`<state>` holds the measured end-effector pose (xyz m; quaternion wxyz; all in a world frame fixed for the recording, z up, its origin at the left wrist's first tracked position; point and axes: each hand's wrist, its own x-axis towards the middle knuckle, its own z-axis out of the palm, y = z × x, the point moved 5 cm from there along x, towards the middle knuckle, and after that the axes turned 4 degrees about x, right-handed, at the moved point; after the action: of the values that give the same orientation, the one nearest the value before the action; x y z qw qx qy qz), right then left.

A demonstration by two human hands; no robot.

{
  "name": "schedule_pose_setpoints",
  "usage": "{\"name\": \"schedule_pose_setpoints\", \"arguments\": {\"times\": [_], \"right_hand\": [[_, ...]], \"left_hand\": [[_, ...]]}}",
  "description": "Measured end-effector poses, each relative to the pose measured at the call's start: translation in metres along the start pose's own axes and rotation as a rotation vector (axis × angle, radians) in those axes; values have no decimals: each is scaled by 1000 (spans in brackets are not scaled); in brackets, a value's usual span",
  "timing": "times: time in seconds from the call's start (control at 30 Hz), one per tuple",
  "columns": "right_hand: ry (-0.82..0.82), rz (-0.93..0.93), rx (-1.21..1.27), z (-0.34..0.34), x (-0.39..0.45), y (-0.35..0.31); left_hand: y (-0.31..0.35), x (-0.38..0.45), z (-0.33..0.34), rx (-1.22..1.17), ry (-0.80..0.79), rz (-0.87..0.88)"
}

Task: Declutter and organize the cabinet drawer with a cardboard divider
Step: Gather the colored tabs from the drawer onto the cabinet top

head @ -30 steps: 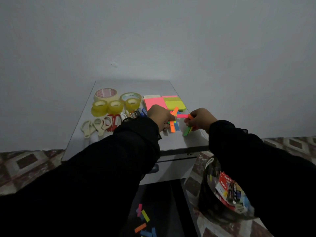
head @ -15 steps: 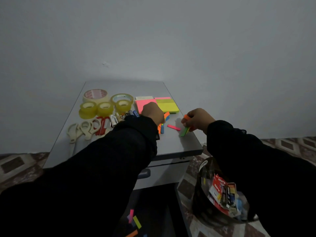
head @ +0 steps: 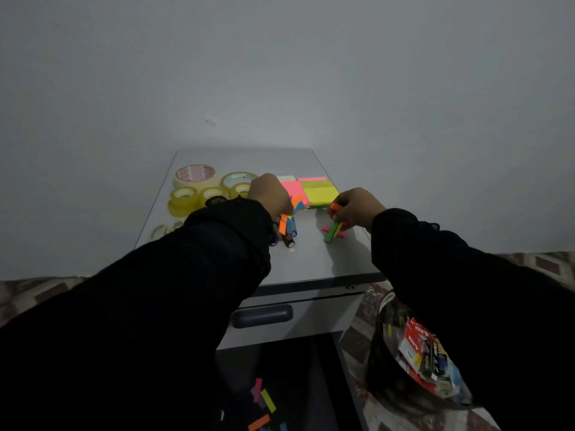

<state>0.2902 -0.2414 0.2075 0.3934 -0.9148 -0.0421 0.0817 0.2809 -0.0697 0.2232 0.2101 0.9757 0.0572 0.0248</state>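
Both hands pinch sticky flags on the cabinet top [head: 311, 262]: left hand [head: 270, 194] orange ones, right hand [head: 357, 208] a green strip [head: 331, 233], long axis toward seven o'clock, nearer the right.

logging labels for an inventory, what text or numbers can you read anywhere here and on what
"DIY": white letters, seemingly printed twice, on the red packet inside the clear bag on the floor; a tentative reading.
Red print on the large tape roll: too blurred to read.
Label on the brown battery: too small to read.
Other packets in the bag: print unreadable.
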Motion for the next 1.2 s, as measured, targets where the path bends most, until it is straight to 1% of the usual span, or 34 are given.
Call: {"name": "schedule_pose_setpoints", "arguments": {"times": [0.07, 0.2, 0.4, 0.57, 0.63, 0.8, 0.97, 1.03, 1.1, 1.2], "right_hand": [[7, -10, -11, 1, 2, -4], [11, -25, -73, 2, 1, -5], [88, -24, 23, -6, -2, 6], [174, -45, -5, -9, -3, 13], [205, -71, -15, -9, -3, 13], [210, -115, -38, -6, -2, 13], [211, -124, -36, -7, -1, 11], [216, -130, -33, -7, -2, 8], [217, -137, -40, -6, -4, 6], [214, -142, -39, -5, -5, 4]], "left_hand": [[-6, 0, -2, -60, -22, -22], [-10, -1, -5, -83, -17, -36], [0, 5, 6, -259, -44, -31], [27, 4, 26, -164, -41, 28], [32, 6, 37, -128, -58, 24], [33, 9, 48, -63, -57, 6], [32, 3, 37, 84, -27, 73], [31, 3, 34, 90, -44, 96], [29, 3, 31, 103, -35, 73], [28, 3, 29, 46, -28, 79]]}}
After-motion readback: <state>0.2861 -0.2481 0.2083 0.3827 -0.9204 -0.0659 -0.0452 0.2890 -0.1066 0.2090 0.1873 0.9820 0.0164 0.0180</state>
